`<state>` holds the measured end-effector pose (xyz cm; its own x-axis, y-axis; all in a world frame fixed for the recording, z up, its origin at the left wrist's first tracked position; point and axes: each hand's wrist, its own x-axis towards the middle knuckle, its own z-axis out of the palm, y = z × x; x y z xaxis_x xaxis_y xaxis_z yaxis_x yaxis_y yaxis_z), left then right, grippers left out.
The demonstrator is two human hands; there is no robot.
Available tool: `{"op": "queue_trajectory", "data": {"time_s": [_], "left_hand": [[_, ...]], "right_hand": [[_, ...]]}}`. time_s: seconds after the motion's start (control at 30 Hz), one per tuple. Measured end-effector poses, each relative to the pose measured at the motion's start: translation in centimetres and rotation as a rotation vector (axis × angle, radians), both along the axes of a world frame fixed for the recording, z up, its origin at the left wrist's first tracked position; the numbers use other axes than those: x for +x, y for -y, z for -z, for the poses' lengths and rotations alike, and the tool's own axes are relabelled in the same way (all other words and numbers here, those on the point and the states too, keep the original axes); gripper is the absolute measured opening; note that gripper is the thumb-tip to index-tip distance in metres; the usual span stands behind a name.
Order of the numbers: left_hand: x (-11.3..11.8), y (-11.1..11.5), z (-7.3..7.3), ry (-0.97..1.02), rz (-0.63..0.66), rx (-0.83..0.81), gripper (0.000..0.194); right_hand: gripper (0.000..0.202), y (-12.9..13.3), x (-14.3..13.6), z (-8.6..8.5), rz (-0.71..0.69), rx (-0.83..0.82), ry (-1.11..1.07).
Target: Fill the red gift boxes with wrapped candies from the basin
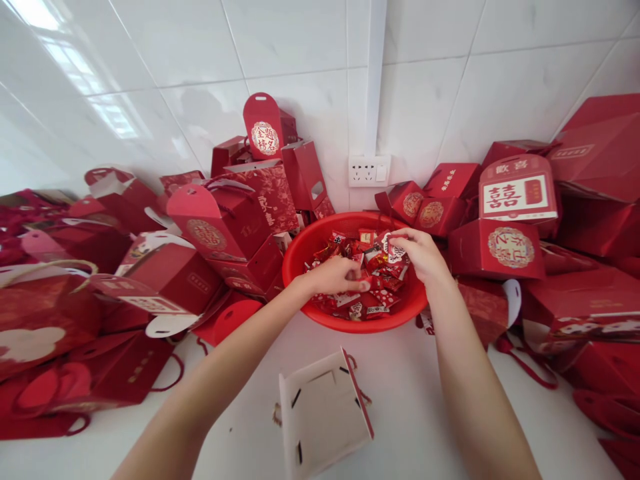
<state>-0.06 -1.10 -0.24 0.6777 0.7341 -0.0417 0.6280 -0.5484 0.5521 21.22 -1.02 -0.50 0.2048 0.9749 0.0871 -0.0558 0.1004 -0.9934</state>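
Observation:
A red plastic basket [295, 267] holds many small wrapped packets, mostly red, some with white lettering. Over the basket's left part is my left hand [340, 275], its fingers curled down among the packets; what they hold, if anything, is hidden. At the basket's right side my right hand [419, 252] grips a red packet with white lettering [397, 257] between thumb and fingers. An opened box [325, 407] with a pale inside, a red edge and rope handles stands in front of the basket, apart from both hands.
Red gift boxes [220, 220] are piled to the left, and more red boxes [520, 247] crowd the right. Behind the basket rises a white tiled wall with a socket [369, 171]. The white tabletop [400, 400] shows in front.

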Motion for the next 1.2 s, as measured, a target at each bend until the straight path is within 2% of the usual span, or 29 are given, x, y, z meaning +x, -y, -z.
{"op": "queue_trajectory", "data": {"time_s": [0.13, 0.27, 0.6, 0.83, 0.9, 0.97, 1.03, 1.1, 1.2], "left_hand": [[-0.1, -0.7, -0.2, 0.387, -0.191, 0.026, 0.027], [-0.4, -1.3, -0.5, 0.617, -0.281, 0.01, 0.028], [-0.4, 1.3, -1.4, 0.841, -0.228, -0.076, 0.037], [-0.5, 2.1, -2.1, 0.833, -0.251, -0.07, 0.038], [-0.8, 2.2, -2.4, 0.826, -0.218, -0.094, 0.045], [-1.5, 2.2, -2.8, 0.783, -0.162, -0.125, 0.053], [-2.4, 2.1, -3.3, 0.617, -0.096, -0.149, 0.044], [-3.2, 1.9, -3.6, 0.282, 0.01, -0.18, 0.032], [-3.3, 1.7, -3.5, -0.33, 0.157, -0.212, 0.026]], "right_hand": [[0.02, 0.5, -0.3, -0.8, -0.064, -0.002, -0.089], [0.023, 1.2, -0.9, -1.7, -0.136, -0.003, -0.143], [0.024, 3.0, -1.8, -3.8, -0.223, 0.026, -0.142], [0.023, 4.0, -2.1, -5.0, -0.221, 0.085, -0.095], [0.022, 4.2, -2.2, -5.2, -0.187, 0.123, -0.096], [0.021, 4.4, -2.3, -5.3, -0.143, 0.15, -0.111], [0.02, 4.6, -2.3, -5.5, -0.105, 0.17, -0.122], [0.019, 4.8, -2.3, -5.7, -0.079, 0.19, -0.123], [0.018, 5.1, -2.3, -6.1, -0.06, 0.205, -0.116]]}}
